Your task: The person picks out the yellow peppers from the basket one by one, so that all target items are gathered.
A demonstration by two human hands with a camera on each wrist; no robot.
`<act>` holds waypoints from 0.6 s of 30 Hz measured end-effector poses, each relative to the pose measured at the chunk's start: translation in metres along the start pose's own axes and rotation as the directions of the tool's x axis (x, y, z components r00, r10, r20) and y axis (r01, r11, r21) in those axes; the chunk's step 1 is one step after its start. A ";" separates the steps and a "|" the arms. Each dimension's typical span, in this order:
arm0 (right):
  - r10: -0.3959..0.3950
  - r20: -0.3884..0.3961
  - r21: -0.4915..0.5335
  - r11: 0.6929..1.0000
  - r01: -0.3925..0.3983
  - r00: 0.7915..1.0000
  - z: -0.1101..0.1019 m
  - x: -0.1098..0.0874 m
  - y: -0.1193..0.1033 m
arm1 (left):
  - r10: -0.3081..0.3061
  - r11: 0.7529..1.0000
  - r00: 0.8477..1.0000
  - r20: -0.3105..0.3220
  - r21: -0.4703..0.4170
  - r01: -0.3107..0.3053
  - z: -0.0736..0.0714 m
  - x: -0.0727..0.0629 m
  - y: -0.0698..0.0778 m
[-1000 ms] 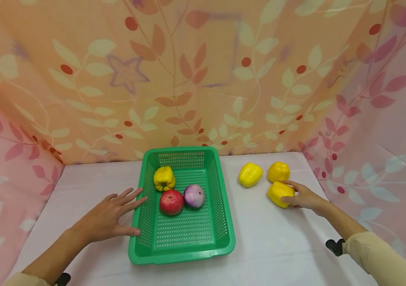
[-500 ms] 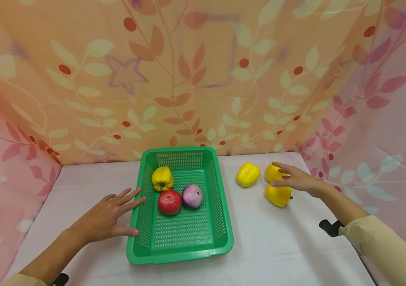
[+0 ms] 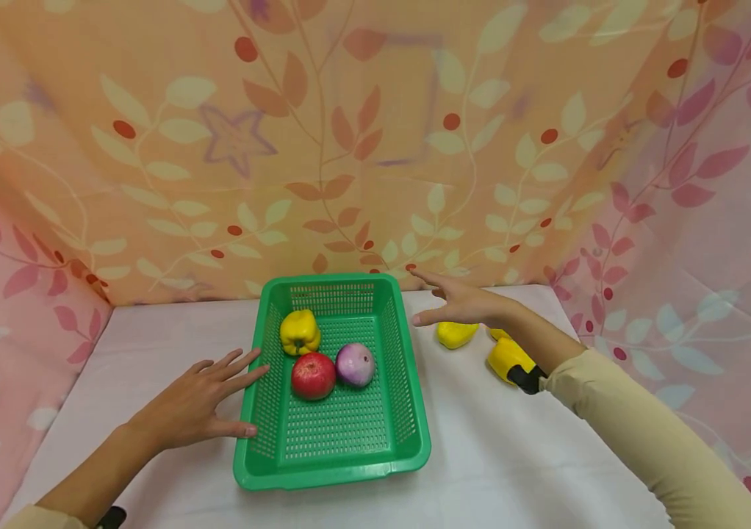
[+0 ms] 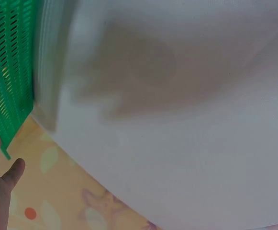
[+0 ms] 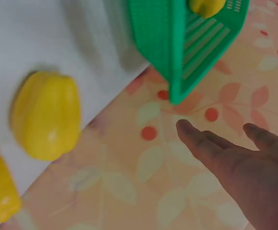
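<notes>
A green plastic basket (image 3: pixel 332 481) stands mid-table, holding a yellow bell pepper (image 3: pixel 300 330), a red pomegranate (image 3: pixel 313 376) and a purple-white onion (image 3: pixel 355 365). Fingers spread, my left hand (image 3: pixel 200 404) hovers at the basket's left rim and holds nothing. My right hand (image 3: pixel 458 300), fingers extended, is raised beside the basket's far right corner, also holding nothing. Below it lies a yellow bell pepper (image 3: pixel 456 335), partly covered by the hand. Another yellow bell pepper (image 3: pixel 505 358) shows under the right forearm, and a third, behind it, is mostly hidden.
A white cloth (image 3: pixel 475 455) covers the table. Floral curtains (image 3: pixel 349 147) hang close behind it and along both sides. Black straps sit at both wrists. The basket's raised walls stand between the two hands.
My right hand has let go of the nearest loose yellow pepper, lifted off and moved left toward the basket, leaving that pepper on the table. The left hand stays in place.
</notes>
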State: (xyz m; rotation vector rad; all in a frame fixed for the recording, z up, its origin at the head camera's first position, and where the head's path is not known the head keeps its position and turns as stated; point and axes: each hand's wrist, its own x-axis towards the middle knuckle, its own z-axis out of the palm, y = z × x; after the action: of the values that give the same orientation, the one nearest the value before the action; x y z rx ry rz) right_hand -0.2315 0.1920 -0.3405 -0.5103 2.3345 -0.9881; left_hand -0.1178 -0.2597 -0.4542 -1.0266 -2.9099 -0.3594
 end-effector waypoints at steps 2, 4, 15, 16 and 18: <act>-0.020 0.006 -0.010 1.000 0.020 1.000 0.005 0.012 -0.013 | 0.002 1.000 1.000 -0.005 0.000 -0.002 0.000 0.000 0.000; -0.044 0.013 -0.014 0.999 0.044 0.999 0.012 0.023 -0.025 | 0.004 1.000 1.000 -0.006 0.004 -0.004 0.000 0.000 0.000; -0.150 0.052 0.041 0.988 0.148 0.987 0.070 0.082 -0.054 | 0.015 1.000 1.000 -0.008 0.014 -0.015 -0.002 0.000 0.000; -0.146 0.055 0.040 0.989 0.144 0.988 0.075 0.086 -0.055 | 0.017 1.000 1.000 -0.010 0.015 -0.017 -0.002 0.000 -0.001; -0.136 0.062 0.037 0.990 0.134 0.989 0.083 0.094 -0.056 | 0.023 1.000 1.000 -0.012 0.014 -0.023 -0.001 0.000 -0.001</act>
State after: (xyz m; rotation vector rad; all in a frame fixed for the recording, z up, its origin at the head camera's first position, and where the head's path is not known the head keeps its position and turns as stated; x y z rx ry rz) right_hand -0.2459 0.0611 -0.3788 -0.6848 2.2472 -1.0545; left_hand -0.1185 -0.2605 -0.4531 -1.0511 -2.8836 -0.3432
